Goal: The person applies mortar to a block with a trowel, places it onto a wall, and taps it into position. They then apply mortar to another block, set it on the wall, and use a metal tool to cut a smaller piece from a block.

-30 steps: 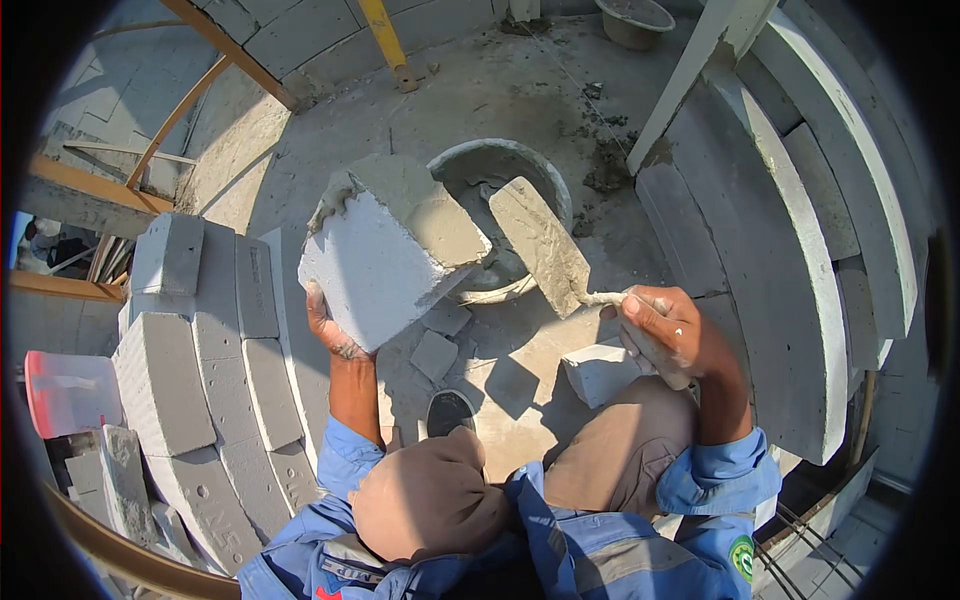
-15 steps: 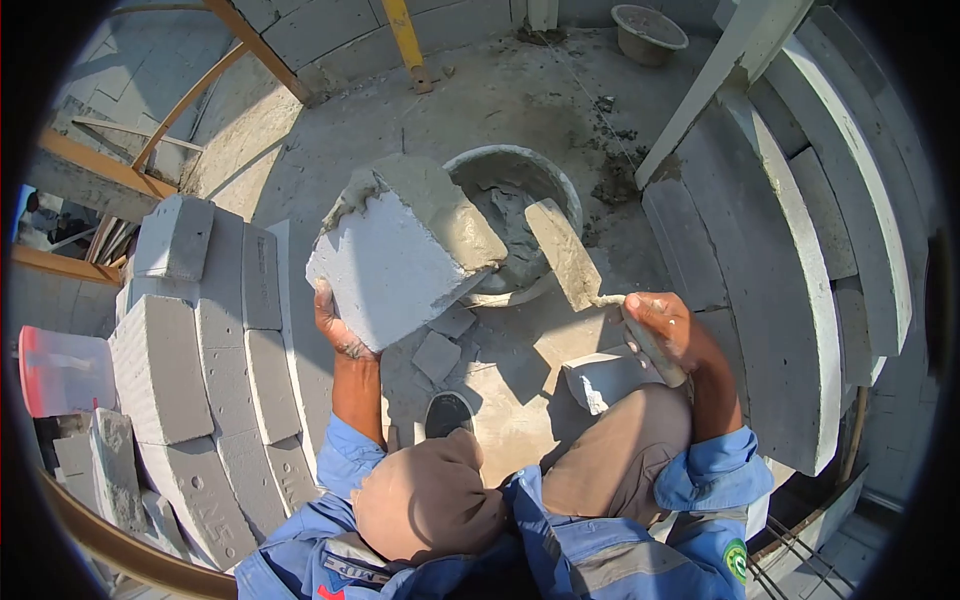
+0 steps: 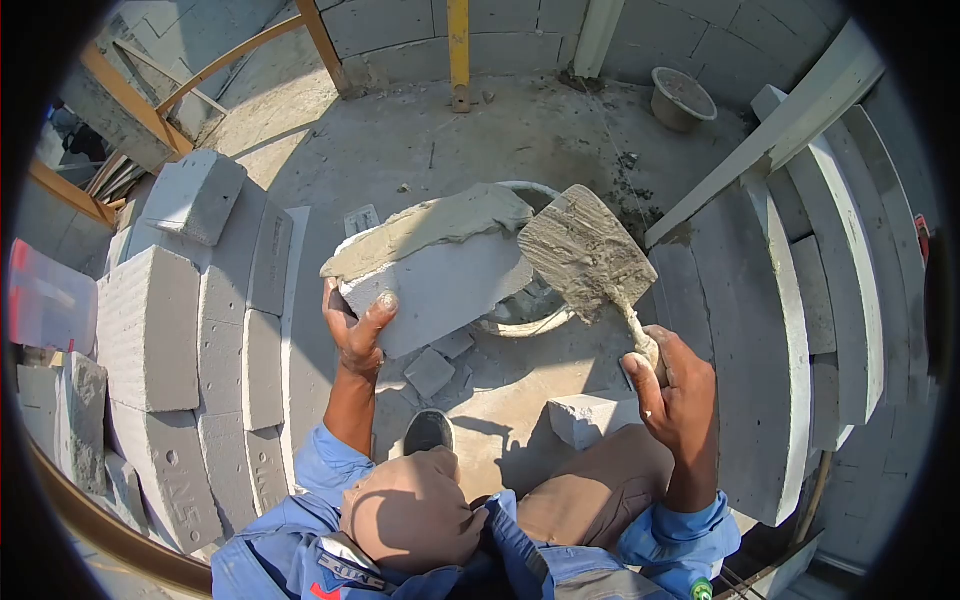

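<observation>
Left hand [image 3: 358, 330] is gripping the white rectangular block [image 3: 440, 285] mid-frame, probably keeping its mortared edge up for spreading; right hand [image 3: 678, 392] is gripping the flat mortar-coated trowel [image 3: 585, 250] beside it, above the round mortar bucket [image 3: 530, 328], likely catching drips.

Matt, pale grey block [image 3: 450, 285], its upper face coated in rough, wet-looking mortar [image 3: 430, 232]. Trowel blade [image 3: 585, 250] crusted with gritty grey mortar. Tub [image 3: 35, 300] of translucent, reddish plastic. Trousers [image 3: 600, 480] of matt brown cloth.
</observation>
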Motion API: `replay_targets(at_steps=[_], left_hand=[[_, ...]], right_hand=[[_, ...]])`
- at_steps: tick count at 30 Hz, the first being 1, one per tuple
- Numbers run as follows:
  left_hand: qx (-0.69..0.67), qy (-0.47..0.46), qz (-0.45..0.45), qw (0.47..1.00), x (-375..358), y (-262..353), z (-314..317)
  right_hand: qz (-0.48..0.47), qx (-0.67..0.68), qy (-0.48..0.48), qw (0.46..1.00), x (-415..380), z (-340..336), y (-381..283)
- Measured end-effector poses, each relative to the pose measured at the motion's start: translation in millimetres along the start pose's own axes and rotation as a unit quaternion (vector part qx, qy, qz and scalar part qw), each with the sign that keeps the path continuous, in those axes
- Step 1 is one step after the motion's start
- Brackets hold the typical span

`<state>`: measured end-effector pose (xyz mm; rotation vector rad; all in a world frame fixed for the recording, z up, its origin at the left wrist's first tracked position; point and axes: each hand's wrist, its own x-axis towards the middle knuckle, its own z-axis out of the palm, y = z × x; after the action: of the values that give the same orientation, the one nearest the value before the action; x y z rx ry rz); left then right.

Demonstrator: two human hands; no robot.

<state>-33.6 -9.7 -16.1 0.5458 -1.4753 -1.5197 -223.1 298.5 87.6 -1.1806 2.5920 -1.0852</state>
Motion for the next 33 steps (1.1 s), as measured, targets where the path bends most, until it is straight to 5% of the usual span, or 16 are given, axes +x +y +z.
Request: replay_targets(at_steps=[9,19,26,29,33], left_hand=[[0.001,0.019,-0.058,0.998,-11.1,10.9,25.5],[-0.001,0.029,-0.075,0.997,-22.9,22.3,24.5],[-0.034,0.048,-0.110,0.992,-25.1,38.7,18.0],[-0.020,0.040,-0.089,0.995,-25.1,42.9,7.2],[0.026,0.023,-0.050,0.998,-27.9,47.5,-6.5]], right_hand=[[-0.157,-0.079,0.067,0.982,-0.9,60.6,-9.6],[-0.026,0.007,0.075,0.997,-17.3,98.3,-19.3],[0.047,-0.077,0.169,0.982,-7.3,92.6,4.8],[0.208,-0.063,0.050,0.975,-3.6,79.1,7.8],[0.204,-0.091,0.008,0.975,-3.8,84.7,16.9]])
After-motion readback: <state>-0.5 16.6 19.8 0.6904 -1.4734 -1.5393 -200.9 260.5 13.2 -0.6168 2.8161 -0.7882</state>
